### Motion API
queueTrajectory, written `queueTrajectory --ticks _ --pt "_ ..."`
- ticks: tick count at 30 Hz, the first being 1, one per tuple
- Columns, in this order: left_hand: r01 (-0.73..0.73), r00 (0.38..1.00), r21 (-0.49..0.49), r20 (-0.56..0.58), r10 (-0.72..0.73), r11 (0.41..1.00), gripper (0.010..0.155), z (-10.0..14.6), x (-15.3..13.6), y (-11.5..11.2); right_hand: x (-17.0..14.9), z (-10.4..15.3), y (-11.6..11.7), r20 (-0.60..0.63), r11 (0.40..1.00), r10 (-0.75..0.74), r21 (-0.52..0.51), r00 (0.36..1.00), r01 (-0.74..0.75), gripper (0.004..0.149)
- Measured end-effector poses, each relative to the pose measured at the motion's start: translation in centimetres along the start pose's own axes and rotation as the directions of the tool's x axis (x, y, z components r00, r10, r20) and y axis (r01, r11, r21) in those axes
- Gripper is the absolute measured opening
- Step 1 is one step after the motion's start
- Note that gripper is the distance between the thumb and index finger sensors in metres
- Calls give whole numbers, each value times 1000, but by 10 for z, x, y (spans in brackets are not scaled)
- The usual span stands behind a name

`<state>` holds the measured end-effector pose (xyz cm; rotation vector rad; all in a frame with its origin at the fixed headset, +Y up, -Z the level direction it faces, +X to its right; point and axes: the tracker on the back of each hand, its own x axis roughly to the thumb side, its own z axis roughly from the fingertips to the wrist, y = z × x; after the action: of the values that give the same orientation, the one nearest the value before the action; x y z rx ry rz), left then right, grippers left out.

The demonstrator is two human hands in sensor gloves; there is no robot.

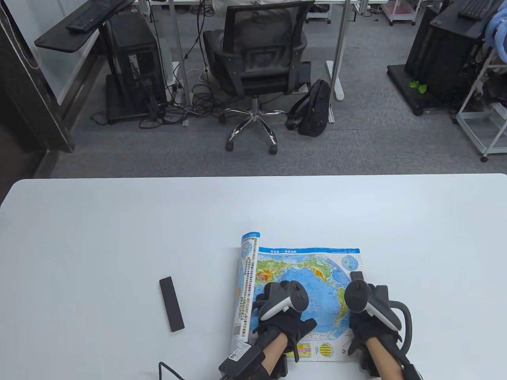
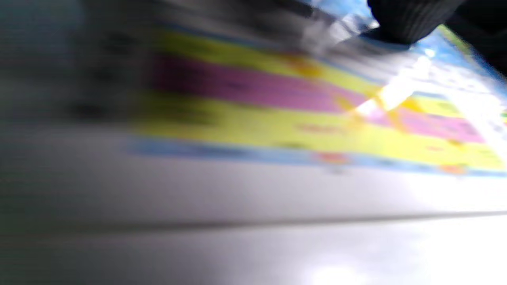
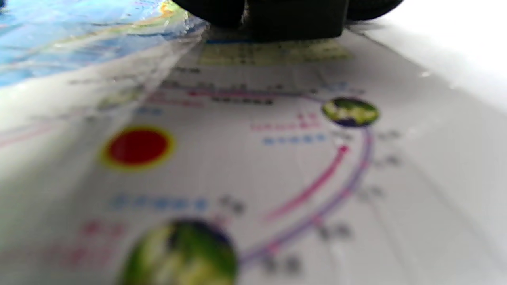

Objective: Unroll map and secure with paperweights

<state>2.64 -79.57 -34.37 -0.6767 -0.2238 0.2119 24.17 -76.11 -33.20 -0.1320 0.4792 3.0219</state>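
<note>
The world map (image 1: 313,269) lies partly unrolled on the white table (image 1: 119,237), and its left part is still a roll (image 1: 246,277). My left hand (image 1: 279,301) rests palm down on the map just right of the roll; a fingertip (image 2: 408,19) touches the paper. My right hand (image 1: 358,295) is at the map's right edge, its fingers on either side of a black bar paperweight (image 1: 356,275) that sits on the map, as the right wrist view (image 3: 293,19) also shows. A second black paperweight (image 1: 171,304) lies on the table left of the map.
The table's far edge (image 1: 253,177) runs across the middle of the table view. Beyond it are an office chair (image 1: 257,59) and a backpack (image 1: 315,107) on the floor. Both wrist views are close and blurred.
</note>
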Motion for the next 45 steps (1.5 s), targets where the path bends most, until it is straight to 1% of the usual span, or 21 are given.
queueTrajectory --ticks 1,3,4,8,9,11,13,14,16,18,19,22,24,29,33,35,39,42,44,45 --pt "18 1000 -7 -7 -18 1000 80 2 -7 1 0 0 0 0 1000 4 1 1000 -4 58" --pt "-5 999 -6 -33 5 1000 80 6 -22 2 2 0 0 -2 1000 15 4 1000 -15 58" --pt "-5 999 -9 -50 5 1000 83 9 -30 3 2 0 0 -3 1000 19 5 1000 -19 58" --pt "3 998 -24 -63 -5 1000 82 18 -57 4 3 0 0 -4 999 33 8 999 -33 58" --pt "5 998 -16 -65 -6 1000 83 22 -65 4 3 0 0 -4 999 35 7 999 -35 58" --pt "20 995 -12 -101 -22 1000 83 28 -78 5 3 0 0 -5 999 41 8 999 -41 58" --pt "-1 996 -26 -92 -1 1000 82 32 -89 6 4 0 0 -6 999 44 8 999 -44 58" --pt "-3 996 -12 -88 2 1000 81 34 -94 6 4 0 0 -6 999 46 9 999 -46 58" --pt "20 993 6 -116 -19 1000 88 39 -103 8 4 0 1 -6 999 50 8 999 -50 58" --pt "2 992 -10 -129 -3 1000 90 41 -113 7 5 0 1 -7 998 56 11 998 -56 58" --pt "-29 993 -5 -114 28 1000 90 42 -119 7 5 0 0 -8 998 55 13 998 -55 58" --pt "-47 994 31 -95 50 998 87 46 -127 8 5 0 1 -6 999 52 13 999 -52 58" --pt "-22 991 38 -130 26 999 86 49 -133 10 5 0 1 -7 998 55 13 998 -55 58" --pt "6 985 78 -174 8 997 81 60 -150 14 6 0 1 -7 998 62 15 998 -62 58" --pt "34 989 119 -146 -16 992 80 66 -158 14 5 0 1 -3 999 47 19 999 -47 58" --pt "42 990 119 -140 -25 992 80 67 -160 16 5 0 1 -4 999 49 19 999 -49 58" --pt "42 992 139 -120 -25 989 73 70 -164 21 6 0 1 -6 998 62 22 998 -62 58" --pt "31 995 146 -99 -16 989 70 72 -168 22 7 0 -1 -12 996 76 56 997 -75 59" --pt "2 996 149 -83 11 989 69 73 -172 23 14 0 -4 -22 990 86 118 996 -82 59" --pt "-6 997 152 -79 19 988 69 73 -173 23 18 1 -6 -10 989 80 124 997 -78 60"
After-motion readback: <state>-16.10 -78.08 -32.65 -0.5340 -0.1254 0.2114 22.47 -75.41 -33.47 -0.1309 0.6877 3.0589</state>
